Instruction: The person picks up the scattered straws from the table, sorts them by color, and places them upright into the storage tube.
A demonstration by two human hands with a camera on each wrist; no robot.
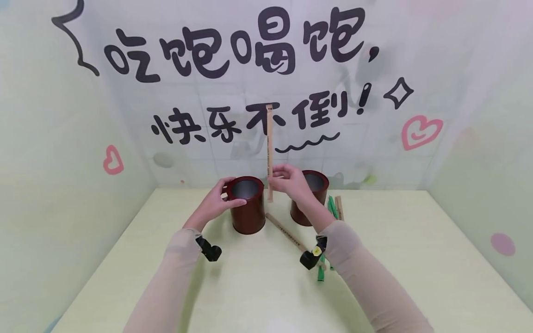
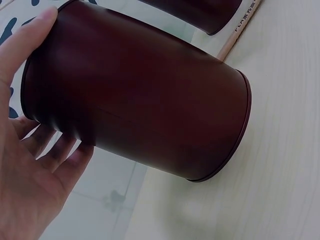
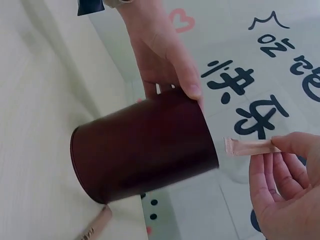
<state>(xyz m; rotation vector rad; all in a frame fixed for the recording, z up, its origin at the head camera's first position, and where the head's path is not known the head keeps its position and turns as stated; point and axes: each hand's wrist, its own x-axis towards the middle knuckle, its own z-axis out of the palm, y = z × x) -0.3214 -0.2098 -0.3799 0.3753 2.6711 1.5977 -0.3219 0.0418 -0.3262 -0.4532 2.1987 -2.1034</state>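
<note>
Your left hand (image 2: 27,150) grips the dark red can (image 2: 140,100) at its rim; a wrapped chopstick (image 2: 240,27) lies behind.

My head camera looks forward and down over the counter (image 1: 258,286) from well back, taking in both my arms and the lettered wall behind the dark red can (image 1: 248,204). My left wrist camera sits very close beside that can (image 2: 145,100), facing its side wall. My right wrist camera looks across at the can (image 3: 145,145) from its other side, a little farther off. All three views share this can.
</note>
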